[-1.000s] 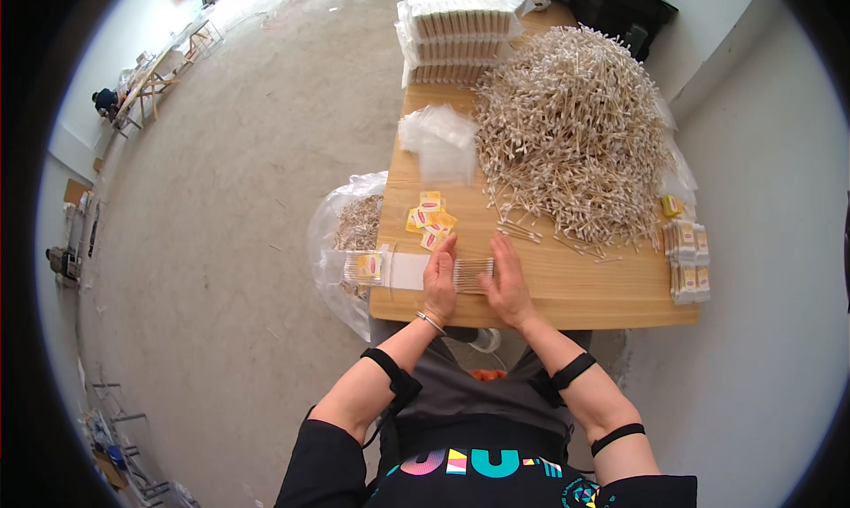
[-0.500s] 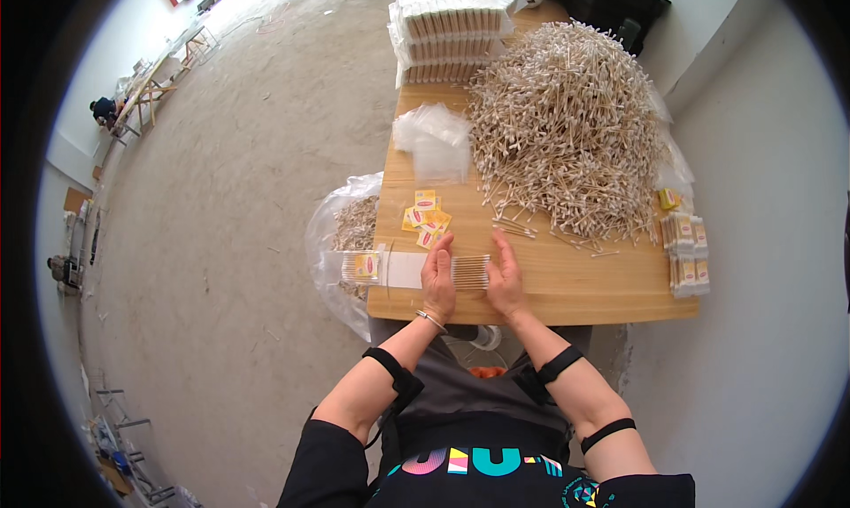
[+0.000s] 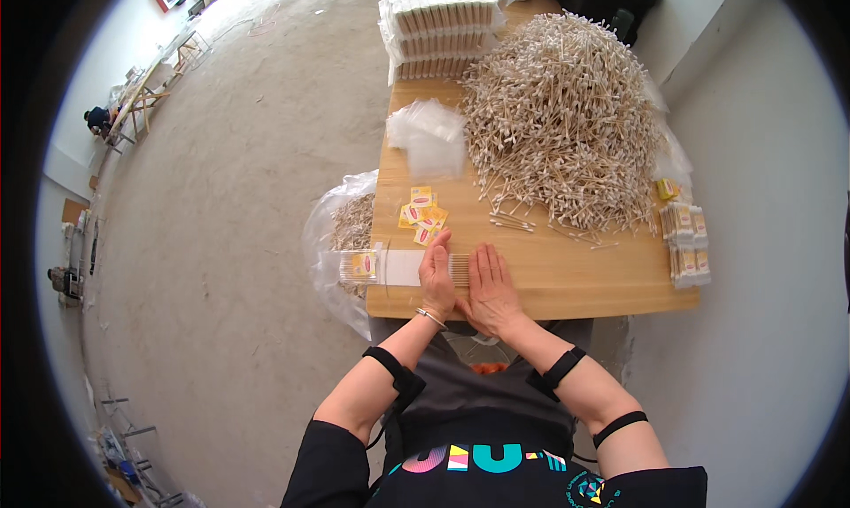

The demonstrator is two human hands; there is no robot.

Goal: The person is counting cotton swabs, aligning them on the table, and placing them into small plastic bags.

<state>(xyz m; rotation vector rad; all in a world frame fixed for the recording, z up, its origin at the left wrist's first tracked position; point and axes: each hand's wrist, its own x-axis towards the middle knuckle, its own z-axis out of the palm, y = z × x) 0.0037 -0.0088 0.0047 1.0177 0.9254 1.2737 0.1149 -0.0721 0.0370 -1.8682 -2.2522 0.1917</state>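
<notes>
A flat row of cotton swabs (image 3: 459, 270) lies side by side on the table near its front edge. My left hand (image 3: 436, 279) stands on edge at the left end of the row, fingers stretched out. My right hand (image 3: 492, 291) lies flat over the row's right part, fingers straight and hiding it. Left of my left hand is a white strip (image 3: 405, 267). Beyond it a clear bag (image 3: 359, 266) with a yellow card and swabs juts over the table's left edge. Several yellow cards (image 3: 424, 214) lie scattered just beyond my left hand.
A big heap of cotton swabs (image 3: 562, 123) covers the table's far right. Clear plastic bags (image 3: 431, 140) lie left of it; stacked swab packs (image 3: 443, 34) stand behind. Small filled packs (image 3: 686, 247) sit at the right edge. A sack of swabs (image 3: 341, 229) stands beside the table.
My right hand has turned from upright at the row's right end to palm down, moving left over the swabs. My left hand stays nearly in place. The view has shifted slightly.
</notes>
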